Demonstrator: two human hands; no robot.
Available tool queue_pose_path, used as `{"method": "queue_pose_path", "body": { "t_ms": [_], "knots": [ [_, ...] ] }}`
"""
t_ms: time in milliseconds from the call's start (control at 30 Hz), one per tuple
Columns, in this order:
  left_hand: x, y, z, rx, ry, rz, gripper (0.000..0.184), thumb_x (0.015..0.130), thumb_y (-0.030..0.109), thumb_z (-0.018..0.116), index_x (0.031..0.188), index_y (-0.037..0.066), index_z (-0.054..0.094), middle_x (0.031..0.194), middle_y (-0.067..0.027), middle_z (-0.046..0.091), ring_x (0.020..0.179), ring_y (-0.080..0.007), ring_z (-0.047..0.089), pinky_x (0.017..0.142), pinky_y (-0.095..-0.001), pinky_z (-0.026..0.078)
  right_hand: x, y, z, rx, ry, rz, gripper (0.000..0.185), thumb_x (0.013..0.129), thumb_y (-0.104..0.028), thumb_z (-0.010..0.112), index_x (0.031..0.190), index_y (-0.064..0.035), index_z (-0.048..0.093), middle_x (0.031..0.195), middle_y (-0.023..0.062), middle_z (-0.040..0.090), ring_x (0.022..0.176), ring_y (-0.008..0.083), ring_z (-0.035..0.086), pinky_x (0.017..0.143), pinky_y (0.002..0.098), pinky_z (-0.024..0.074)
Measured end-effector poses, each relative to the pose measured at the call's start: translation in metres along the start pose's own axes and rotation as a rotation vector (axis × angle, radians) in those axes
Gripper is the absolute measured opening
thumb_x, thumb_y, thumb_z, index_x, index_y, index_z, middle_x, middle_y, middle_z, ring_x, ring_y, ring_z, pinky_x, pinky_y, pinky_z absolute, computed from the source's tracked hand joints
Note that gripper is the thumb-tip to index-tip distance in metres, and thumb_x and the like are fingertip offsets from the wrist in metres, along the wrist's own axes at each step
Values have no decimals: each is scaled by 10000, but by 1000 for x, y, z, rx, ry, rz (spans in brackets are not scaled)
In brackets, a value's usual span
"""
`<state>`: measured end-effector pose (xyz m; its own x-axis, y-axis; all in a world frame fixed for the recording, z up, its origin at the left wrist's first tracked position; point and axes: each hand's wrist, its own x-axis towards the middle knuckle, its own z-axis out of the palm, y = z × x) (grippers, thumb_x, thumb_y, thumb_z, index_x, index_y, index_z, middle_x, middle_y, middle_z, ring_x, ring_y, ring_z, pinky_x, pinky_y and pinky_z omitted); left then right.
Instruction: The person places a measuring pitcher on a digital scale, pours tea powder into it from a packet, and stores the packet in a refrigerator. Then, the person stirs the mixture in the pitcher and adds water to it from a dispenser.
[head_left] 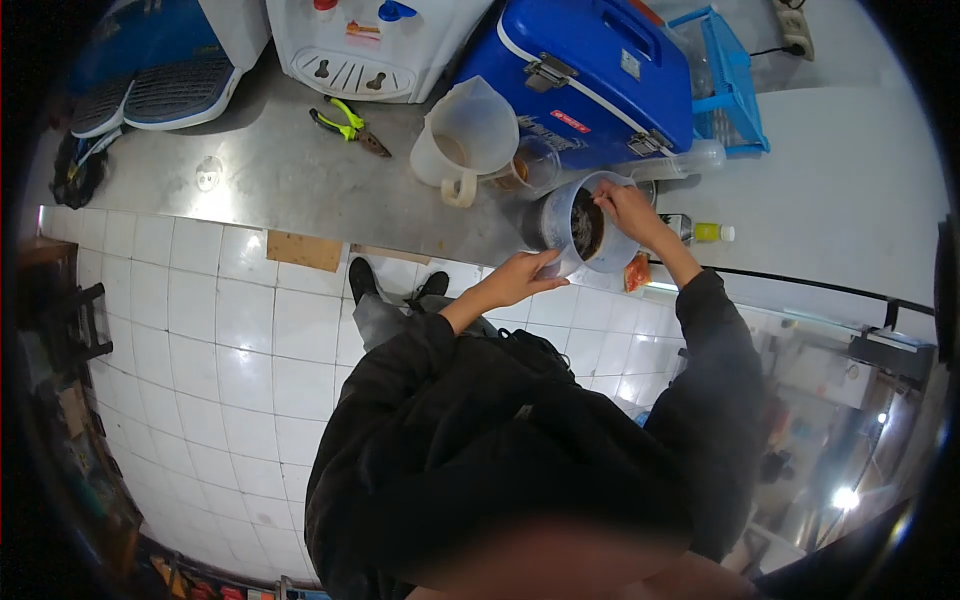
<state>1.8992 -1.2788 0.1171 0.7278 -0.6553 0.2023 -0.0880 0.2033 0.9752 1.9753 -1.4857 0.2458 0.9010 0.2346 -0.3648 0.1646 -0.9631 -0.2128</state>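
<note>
A translucent plastic tub with dark brown liquid in it is at the right end of the steel counter, its mouth facing me. My left hand grips its near left side, thumb and fingers against the wall. Over the mouth, my right hand has its fingers pinched together, pointing down at the liquid; whatever they hold is hidden. Left of the tub stand a clear plastic cup with some brown stuff inside and a cloudy plastic measuring jug with a handle.
A blue cooler box and a white water dispenser line the back of the steel counter. Green-handled pliers lie near the jug. A bottle with a yellow-green part and a blue basket are at the right.
</note>
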Motion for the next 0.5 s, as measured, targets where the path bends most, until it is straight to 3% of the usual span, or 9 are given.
{"method": "queue_pose_path", "body": {
  "t_ms": [33, 100, 133, 200, 233, 300, 433, 500],
  "knots": [
    [-1, 0, 0, -2, 3, 22, 502, 799, 305, 678, 1117, -38, 493, 550, -110, 292, 503, -145, 322, 474, -330, 294, -1, 1, 2, 0, -4, -2, 121, 842, -143, 545, 895, -34, 550, 811, 195, 613, 817, 369, 585, 694, 446, 438],
    [-2, -1, 1, 6, 14, 28, 476, 799, 302, 678, 1088, -30, 497, 550, -111, 294, 501, -148, 318, 472, -332, 291, -6, 5, 5, -36, -316, -110, 129, 843, -138, 542, 881, -16, 551, 760, 193, 608, 751, 368, 591, 668, 433, 444],
    [-1, -2, 1, 14, 24, 41, 451, 799, 300, 679, 1059, -23, 501, 550, -111, 296, 500, -151, 313, 470, -334, 288, -4, 7, 2, -34, -314, -108, 129, 843, -138, 542, 881, -16, 551, 760, 193, 608, 751, 368, 591, 668, 433, 444],
    [0, -3, 0, 13, 0, 28, 434, 798, 299, 680, 1033, -18, 499, 549, -111, 297, 498, -155, 309, 469, -336, 286, 3, 12, -10, -159, -25, -24, 137, 842, -134, 538, 879, -3, 554, 740, 190, 606, 730, 368, 586, 664, 426, 445],
    [1, -4, 0, 13, -19, 13, 418, 797, 298, 681, 1007, -12, 497, 548, -111, 299, 496, -159, 305, 469, -338, 284, 0, 8, -7, -162, -26, -24, 137, 842, -134, 538, 879, -3, 554, 740, 190, 606, 730, 368, 586, 664, 426, 445],
    [-2, -2, 1, 0, -14, 8, 409, 797, 299, 682, 986, -11, 493, 546, -111, 301, 494, -162, 304, 468, -339, 282, -6, -2, 9, 223, -118, -22, 140, 843, -130, 533, 894, -3, 558, 763, 191, 609, 760, 344, 590, 686, 409, 449],
    [-1, 0, 0, 22, -1, 28, 407, 797, 301, 682, 977, -11, 491, 545, -114, 303, 491, -165, 302, 464, -337, 280, -14, 17, 11, 7, -324, -77, 139, 846, -137, 536, 889, -9, 565, 781, 196, 612, 791, 326, 599, 701, 393, 452],
    [0, -1, 1, 12, 10, 35, 421, 797, 297, 682, 1009, -14, 495, 546, -116, 306, 488, -167, 307, 463, -336, 282, -10, 10, 7, -13, 81, -8, 115, 845, -114, 525, 869, -12, 574, 781, 180, 617, 775, 300, 607, 709, 371, 456]
  ]
}}
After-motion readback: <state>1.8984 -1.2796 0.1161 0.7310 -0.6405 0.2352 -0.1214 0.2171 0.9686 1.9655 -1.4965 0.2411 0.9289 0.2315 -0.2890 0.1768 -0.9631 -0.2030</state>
